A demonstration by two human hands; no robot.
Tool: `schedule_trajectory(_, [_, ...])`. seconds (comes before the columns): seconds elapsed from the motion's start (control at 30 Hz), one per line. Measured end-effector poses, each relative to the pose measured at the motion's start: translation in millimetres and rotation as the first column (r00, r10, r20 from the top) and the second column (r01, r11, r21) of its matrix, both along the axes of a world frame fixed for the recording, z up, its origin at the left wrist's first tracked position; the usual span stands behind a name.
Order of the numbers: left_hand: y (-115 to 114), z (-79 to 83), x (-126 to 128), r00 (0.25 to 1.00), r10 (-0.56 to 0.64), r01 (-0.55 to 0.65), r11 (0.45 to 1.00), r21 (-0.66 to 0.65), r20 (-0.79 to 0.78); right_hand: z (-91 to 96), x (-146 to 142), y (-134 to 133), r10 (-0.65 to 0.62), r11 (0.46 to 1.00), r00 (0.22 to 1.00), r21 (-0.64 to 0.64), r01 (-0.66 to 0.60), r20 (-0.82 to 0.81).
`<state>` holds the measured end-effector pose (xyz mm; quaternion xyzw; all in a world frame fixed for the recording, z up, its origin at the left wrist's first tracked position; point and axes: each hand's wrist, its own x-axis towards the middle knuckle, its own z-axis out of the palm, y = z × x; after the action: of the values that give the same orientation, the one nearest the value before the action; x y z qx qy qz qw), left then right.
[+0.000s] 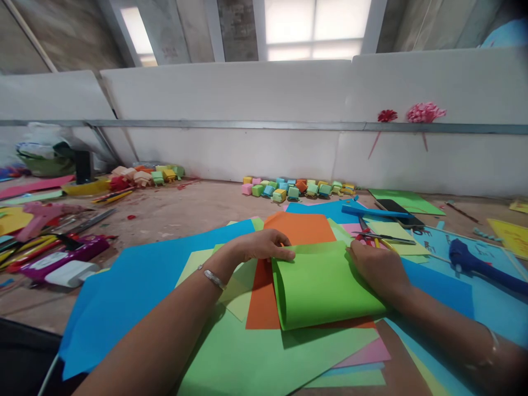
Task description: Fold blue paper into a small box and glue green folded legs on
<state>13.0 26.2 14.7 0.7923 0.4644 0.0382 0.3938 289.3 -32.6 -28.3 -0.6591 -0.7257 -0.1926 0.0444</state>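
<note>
A bright green sheet of paper (325,286) is bent over on itself, its rounded bend towards me and its edges at the far side. My left hand (264,246) pinches its far left corner between thumb and fingers. At the far right corner, my right hand (377,269) grips the same sheet, its fingers partly hidden. Under the bent sheet lie an orange sheet (299,223) and a pale green sheet (247,352). A large blue sheet (148,280) spreads out beneath my left forearm.
Scissors (388,237) and a phone (400,212) lie beyond my right hand, a dark blue-handled tool (482,267) farther right. Small paper cubes (292,191) line the wall. On the left are a pink glue gun (45,214), a purple power strip (68,256) and a white plug (72,273).
</note>
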Motion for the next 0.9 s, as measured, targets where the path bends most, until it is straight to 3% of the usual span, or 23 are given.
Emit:
schedule_trajectory(0.4, [4.3, -0.8, -0.6, 0.987, 0.054, -0.037, 0.993, 0.112, -0.153, -5.4, 14.1, 7.2, 0.093, 0.995, 0.94, 0.07, -0.074, -0.327])
schedule_trajectory(0.47, [2.3, 2.2, 0.0, 0.983, 0.061, -0.039, 0.991, 0.126, -0.174, -1.7, 18.9, 4.5, 0.156, 0.984, 0.922, 0.134, -0.115, -0.355])
schedule_trajectory(0.57, [-0.8, 6.4, 1.1, 0.977, 0.073, -0.043, 0.988, 0.148, -0.2, 6.9, 20.9, -4.2, 0.322, 0.918, 0.916, 0.316, -0.241, -0.237])
schedule_trajectory(0.63, [-1.9, 8.0, 1.7, 0.974, 0.077, -0.043, 0.987, 0.157, -0.213, 10.8, 17.5, -12.1, 0.409, 0.866, 0.906, 0.361, -0.347, -0.111])
schedule_trajectory(0.77, [-1.6, 8.3, 2.1, 0.969, 0.086, -0.045, 0.983, 0.177, -0.232, 3.6, 4.5, -26.3, 0.547, 0.834, 0.829, 0.161, -0.527, -0.116])
schedule_trajectory(0.9, [-1.2, 8.2, 1.2, 0.962, 0.099, -0.048, 0.979, 0.2, -0.253, -11.5, -3.6, -30.9, 0.529, 0.802, 0.805, -0.155, -0.578, -0.268])
